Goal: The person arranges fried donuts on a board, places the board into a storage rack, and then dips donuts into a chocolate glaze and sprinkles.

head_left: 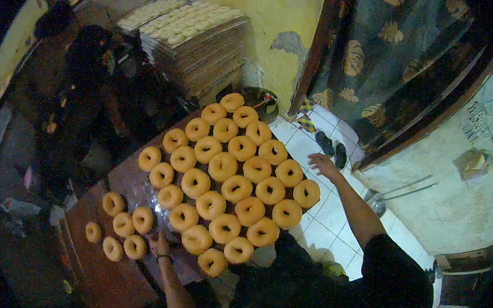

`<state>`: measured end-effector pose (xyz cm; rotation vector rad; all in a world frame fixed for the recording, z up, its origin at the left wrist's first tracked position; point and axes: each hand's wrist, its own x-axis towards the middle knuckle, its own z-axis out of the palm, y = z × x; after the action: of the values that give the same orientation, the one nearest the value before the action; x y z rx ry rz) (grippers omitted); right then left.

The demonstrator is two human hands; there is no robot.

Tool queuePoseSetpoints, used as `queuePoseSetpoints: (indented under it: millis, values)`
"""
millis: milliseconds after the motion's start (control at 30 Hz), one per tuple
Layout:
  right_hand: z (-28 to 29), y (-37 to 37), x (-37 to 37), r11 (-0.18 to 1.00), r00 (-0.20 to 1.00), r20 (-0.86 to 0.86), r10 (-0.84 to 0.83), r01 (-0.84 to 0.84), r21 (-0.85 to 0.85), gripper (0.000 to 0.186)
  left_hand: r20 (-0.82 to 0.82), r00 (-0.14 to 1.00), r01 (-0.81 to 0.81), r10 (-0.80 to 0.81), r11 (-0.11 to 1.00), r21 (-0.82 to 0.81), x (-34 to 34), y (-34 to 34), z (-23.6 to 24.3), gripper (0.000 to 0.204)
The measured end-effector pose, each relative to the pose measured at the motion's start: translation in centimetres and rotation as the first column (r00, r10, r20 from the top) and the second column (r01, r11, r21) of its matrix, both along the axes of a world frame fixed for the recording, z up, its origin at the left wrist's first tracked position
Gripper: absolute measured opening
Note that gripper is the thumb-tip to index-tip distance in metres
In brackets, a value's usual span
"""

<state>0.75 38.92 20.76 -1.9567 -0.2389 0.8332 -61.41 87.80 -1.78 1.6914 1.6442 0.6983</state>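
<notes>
Hovering right hand: one, beyond the desk's right edge and above the white tiled floor; its fingers are loosely spread and it holds nothing.
Left hand: one, low over the desk, just beside the right side of the smaller group; a dark band circles the wrist. The light is too dim to tell how wide the fingers stand or whether they touch a doughnut.
Doughnuts, all: thirty-six golden rings lying flat on the desk.
Larger group: thirty, set close in slanting rows across the right part of the desk, some edges touching.
Smaller group: six, toward the left; five gathered near one another, one farther out on the left.
Desk: one, reddish brown, set at a slant.
Trays: a tall pile at the back, layers too blurred to count.
Pale rings: two lots on top of the pile, too small to count surely.
Shoes: two, dark, on the tiles.
Curtain: one, dark, leaf-patterned, in the doorway.
</notes>
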Motion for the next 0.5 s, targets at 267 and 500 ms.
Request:
queuePoseSetpoints:
  millis: [267, 500]
  values:
    - [-7.5, 13.8, 8.0, 0.932, 0.822, -0.516, 0.24, -0.047, 0.359, 0.052, -0.073, 0.987, -0.152, 0.144, 0.98, -0.127, 4.9, -1.0, 7.3, 0.055]
    - [-9.8, 10.8, 8.7, 0.864, 0.882, -0.395, 0.255, -0.024, 0.504, 0.04, 0.324, 0.922, -0.111, 0.212, 0.947, -0.303, 6.0, -1.5, 8.9, 0.042]
